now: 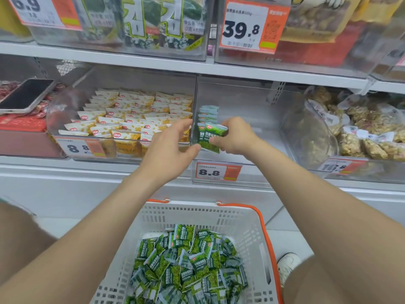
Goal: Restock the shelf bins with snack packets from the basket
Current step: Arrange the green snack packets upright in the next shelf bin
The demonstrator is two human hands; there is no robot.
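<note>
Right grip (235, 135) is pinching a few green packets (210, 138) at the middle bin's (252, 110) near-left corner. Left grip (168, 145), fingers loose, is touching them. Bin is looking mostly bare; basket (241, 217) is holding plenty more.

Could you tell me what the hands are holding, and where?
The right hand grips green packets by their right side; the left hand only touches their lower left corner.
</note>
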